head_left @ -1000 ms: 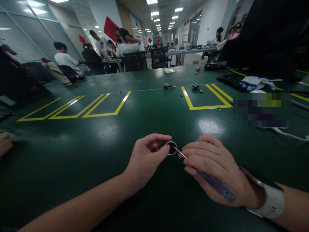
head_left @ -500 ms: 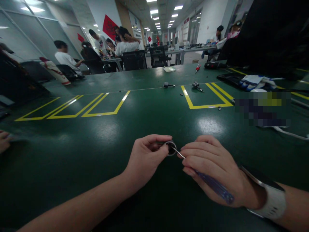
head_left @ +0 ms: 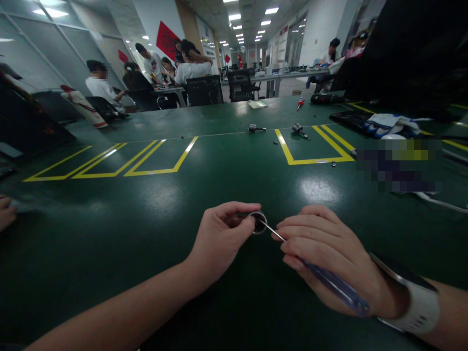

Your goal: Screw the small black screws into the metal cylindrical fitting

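Note:
My left hand (head_left: pixel 224 239) pinches a small round metal ring-shaped part (head_left: pixel 263 224) between thumb and fingers, its open end turned toward me. A screwdriver (head_left: pixel 334 285) with a clear bluish handle lies in my right hand (head_left: pixel 325 248), fingers closed round it. Its thin metal shaft reaches up and left into the opening of the round part. The tip is inside, so what it touches is hidden. Both hands are raised over the green table (head_left: pixel 127 253).
Farther back lie two metal parts with shafts (head_left: pixel 257 127) (head_left: pixel 300 130), a red screwdriver (head_left: pixel 300 103) and small loose pieces. Gloves (head_left: pixel 393 125) and a white cable (head_left: pixel 444 202) are at the right. Another person's hand (head_left: pixel 6 213) shows at the left edge. Yellow tape (head_left: pixel 149 171) marks the table.
My right hand and the screwdriver handle have shifted slightly right and down. The shaft stays in the round part, which my left hand keeps holding nearly still.

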Action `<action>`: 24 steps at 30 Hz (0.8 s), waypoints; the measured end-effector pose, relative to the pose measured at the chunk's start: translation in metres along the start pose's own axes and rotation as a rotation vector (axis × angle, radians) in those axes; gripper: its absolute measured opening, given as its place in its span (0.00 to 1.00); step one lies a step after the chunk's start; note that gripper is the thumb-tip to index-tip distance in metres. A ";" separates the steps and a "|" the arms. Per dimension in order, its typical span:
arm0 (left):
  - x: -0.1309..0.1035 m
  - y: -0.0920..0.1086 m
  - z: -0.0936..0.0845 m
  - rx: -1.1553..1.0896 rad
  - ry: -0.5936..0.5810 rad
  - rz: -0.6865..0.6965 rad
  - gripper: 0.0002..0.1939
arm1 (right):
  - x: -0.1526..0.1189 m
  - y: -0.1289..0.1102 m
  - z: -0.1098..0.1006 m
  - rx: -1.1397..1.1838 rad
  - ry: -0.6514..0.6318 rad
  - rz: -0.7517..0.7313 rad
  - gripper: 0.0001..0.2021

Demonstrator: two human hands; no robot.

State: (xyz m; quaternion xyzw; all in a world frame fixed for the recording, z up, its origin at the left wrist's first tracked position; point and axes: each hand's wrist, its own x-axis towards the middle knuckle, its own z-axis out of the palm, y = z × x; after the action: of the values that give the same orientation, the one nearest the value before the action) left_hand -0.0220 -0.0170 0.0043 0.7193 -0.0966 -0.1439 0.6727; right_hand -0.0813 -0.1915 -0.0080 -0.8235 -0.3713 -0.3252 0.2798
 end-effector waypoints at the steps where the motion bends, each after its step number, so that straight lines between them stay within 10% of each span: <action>1: 0.000 0.000 0.000 -0.002 0.000 0.002 0.08 | 0.000 0.000 0.000 -0.001 0.000 0.001 0.03; 24: 0.002 -0.002 0.000 0.025 0.028 0.022 0.07 | 0.002 0.000 0.000 -0.026 -0.024 -0.007 0.03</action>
State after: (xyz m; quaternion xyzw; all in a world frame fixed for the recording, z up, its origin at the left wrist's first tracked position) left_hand -0.0199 -0.0179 0.0016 0.7284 -0.0968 -0.1252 0.6666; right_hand -0.0803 -0.1903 -0.0064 -0.8295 -0.3733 -0.3212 0.2633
